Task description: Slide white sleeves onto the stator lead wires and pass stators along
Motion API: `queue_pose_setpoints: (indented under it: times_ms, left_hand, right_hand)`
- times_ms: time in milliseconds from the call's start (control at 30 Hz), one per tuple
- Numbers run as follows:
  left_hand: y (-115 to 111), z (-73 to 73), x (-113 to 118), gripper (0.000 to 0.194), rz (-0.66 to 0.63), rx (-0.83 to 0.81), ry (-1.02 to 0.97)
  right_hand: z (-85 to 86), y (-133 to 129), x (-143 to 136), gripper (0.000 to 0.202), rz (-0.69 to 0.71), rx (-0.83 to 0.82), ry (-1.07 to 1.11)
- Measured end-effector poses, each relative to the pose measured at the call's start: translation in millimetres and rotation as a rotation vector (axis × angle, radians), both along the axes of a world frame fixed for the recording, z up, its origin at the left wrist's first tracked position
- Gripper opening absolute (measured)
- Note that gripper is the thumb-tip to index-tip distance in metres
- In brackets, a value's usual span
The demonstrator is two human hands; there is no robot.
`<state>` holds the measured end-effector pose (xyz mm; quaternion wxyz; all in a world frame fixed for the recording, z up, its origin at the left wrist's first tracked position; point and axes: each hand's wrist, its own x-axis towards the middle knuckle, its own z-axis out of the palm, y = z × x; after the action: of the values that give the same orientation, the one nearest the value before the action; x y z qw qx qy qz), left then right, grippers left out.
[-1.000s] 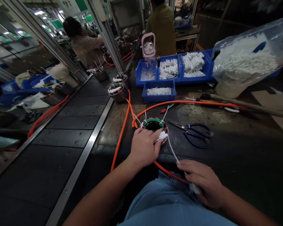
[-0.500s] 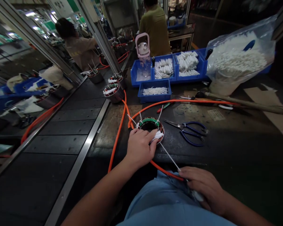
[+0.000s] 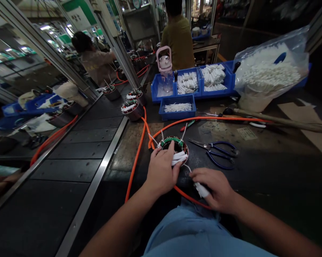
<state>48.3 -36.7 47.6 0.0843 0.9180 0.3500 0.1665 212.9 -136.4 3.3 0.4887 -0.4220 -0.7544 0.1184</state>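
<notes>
1. Right hand (image 3: 213,185), near and to the right of the stator: narrow grip, the fingertips drawn together on a white strand (image 3: 188,167) that runs to the stator's near rim. A white bundle (image 3: 203,190) also lies within this hand; its exact nature cannot be told.

2. Left hand (image 3: 162,169), over the stator's near left rim: thumb and index finger lie on either side of several white sleeves (image 3: 179,157). Whether they pinch or merely steady them cannot be told.

3. Stator (image 3: 187,147), a wound ring with green lining, lying on the desk (image 3: 257,160), bore upward. Thin white tails (image 3: 184,131) rise from its rim.

4. Handling (judged): the stator is probably heavy and rigid, best held by its outer body, since the windings would scuff easily. The strand seems light, pliant and perhaps slippery, suited to a firm fingertip hold; the sleeves appear light and soft.

5. Right of the stator: long-nose pliers (image 3: 208,146). Beyond it: a red-and-green marker (image 3: 188,125). Left of it: orange cable (image 3: 135,162).

6. Farther beyond the stator: a blue tray (image 3: 177,115) of thin white strips (image 3: 178,107).
</notes>
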Motion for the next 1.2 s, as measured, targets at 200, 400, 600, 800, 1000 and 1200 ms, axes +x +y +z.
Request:
queue_pose_setpoints:
  times_ms: [200,400,600,800,1000,1200]
  left_hand:
    - [3,12.3,6,0.041,-0.040,0.049,0.266]
    - [-1,2.2,1,0.057,-0.004,-0.084,-0.120]
    - [0,-6.1,0,0.025,-0.073,-0.017,-0.232]
    - [0,-4.0,-1,0.025,-0.113,0.071,-0.184]
    - [0,-5.2,-2,0.026,-0.129,0.094,-0.167]
    - [-1,-4.6,-1,0.026,-0.112,0.092,-0.163]
  right_hand:
    - [-20.8,-5,5,0.034,-0.033,0.000,-0.115]
    - [-7.7,35,-11,0.017,-0.085,-0.315,0.378]
    - [-6.2,33,-16,0.024,0.013,-0.594,0.889]
    - [-12.1,22,-17,0.027,0.031,-0.594,0.957]
    - [-5.7,32,-14,0.028,-0.020,-0.651,0.975]
    - [0.2,50,-12,0.031,0.002,-0.777,1.012]
